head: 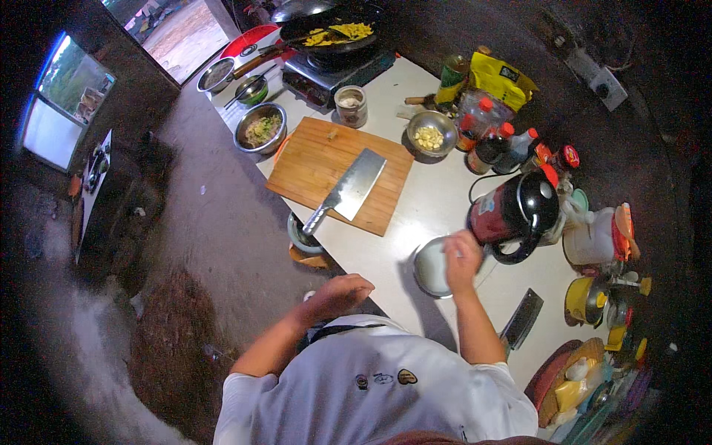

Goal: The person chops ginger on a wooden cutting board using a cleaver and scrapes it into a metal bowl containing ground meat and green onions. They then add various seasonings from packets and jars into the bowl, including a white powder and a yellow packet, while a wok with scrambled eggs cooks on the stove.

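Note:
My right hand (463, 261), blurred and with curled fingers, is over the right side of a round metal bowl (431, 270) with a whitish inside. Whether it grips the rim or holds something small is hidden. My left hand (342, 295) hovers just off the table's front edge, fingers bent, with no object visible in it. Beyond them a wooden cutting board (311, 167) lies on the white table, its near edge close to the table's edge. Across the board rests a cleaver (359, 186), handle towards me. A dark electric kettle (514, 214) stands right beside my right hand.
A wok (300, 41) with yellow food sits on a stove (334, 75). Nearby are a bowl of minced food (260, 129), a jar (351, 107) and a bowl of garlic cloves (433, 133). Sauce bottles (489, 150) line the back. A second cleaver (523, 320) lies at right.

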{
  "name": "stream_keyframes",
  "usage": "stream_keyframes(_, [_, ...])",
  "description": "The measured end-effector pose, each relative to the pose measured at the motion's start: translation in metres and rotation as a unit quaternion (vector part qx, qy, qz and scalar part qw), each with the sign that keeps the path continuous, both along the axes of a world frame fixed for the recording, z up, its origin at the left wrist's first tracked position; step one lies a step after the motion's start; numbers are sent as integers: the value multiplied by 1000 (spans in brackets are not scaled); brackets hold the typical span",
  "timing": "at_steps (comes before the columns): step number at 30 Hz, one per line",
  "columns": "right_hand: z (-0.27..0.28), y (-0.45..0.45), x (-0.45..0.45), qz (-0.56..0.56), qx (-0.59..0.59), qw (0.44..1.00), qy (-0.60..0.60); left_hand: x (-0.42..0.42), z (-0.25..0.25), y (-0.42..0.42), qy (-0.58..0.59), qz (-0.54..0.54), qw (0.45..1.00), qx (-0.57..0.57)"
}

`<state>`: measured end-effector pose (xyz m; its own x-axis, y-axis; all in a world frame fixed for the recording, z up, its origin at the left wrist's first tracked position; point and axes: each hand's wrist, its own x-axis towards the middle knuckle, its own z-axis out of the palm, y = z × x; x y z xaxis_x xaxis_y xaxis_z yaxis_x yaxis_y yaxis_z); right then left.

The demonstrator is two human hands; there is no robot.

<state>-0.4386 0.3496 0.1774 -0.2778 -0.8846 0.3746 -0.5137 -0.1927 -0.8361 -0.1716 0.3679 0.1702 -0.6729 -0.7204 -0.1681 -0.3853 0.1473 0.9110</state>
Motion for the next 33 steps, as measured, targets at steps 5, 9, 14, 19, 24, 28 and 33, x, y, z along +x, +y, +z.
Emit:
stream_keyframes(5, [-44,-63,127,66,127,989,-42,98,-13,-18,-23,35,998,-40])
stream_keyframes(9, [-75,-133,207,41,197,976,-77,212,-13,-42,-28,95,995,-24])
stream_keyframes(14, [-110,-235,249,-93,174,962,-188,396,-38,-59,-24,240,968,65])
stream_keyframes(19, [-152,-324,220,-300,102,946,-65,473,-23,-98,-22,344,925,160])
stream_keyframes(24, [-164,-379,204,-448,55,891,-50,491,-39,-154,140,368,892,224])
stream_keyframes(28, [-146,-403,197,-462,79,872,-143,494,-44,-218,60,304,927,212])
stream_keyframes(33, [-136,-410,197,-388,60,920,16,481,-20,-305,-108,236,957,128])
